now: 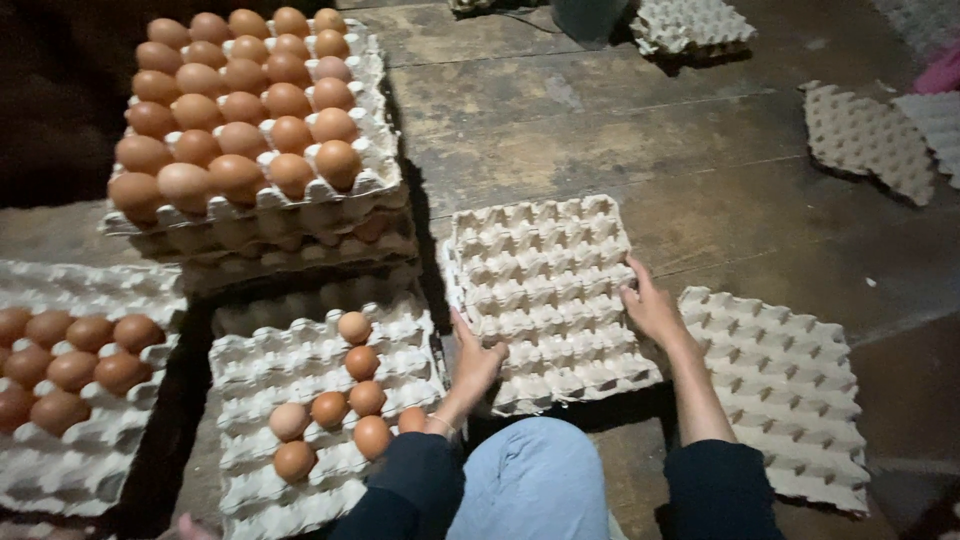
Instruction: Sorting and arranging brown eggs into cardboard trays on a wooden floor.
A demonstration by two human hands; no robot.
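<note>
Both hands are gripping the empty tray [545, 300] at the frame's centre: the left hand [475, 362] is clasping its 8 o'clock edge, the right hand [652, 308] its 3 o'clock edge. The tray is lying between them, just ahead of the knee [535, 480], long axis running 12 to 6, equally near both. It is looking pale grey, dimpled, stacked on others.

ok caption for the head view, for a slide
Both hands, left hand and right hand, grip the sides of an empty egg tray beside trays of brown eggs.
</note>
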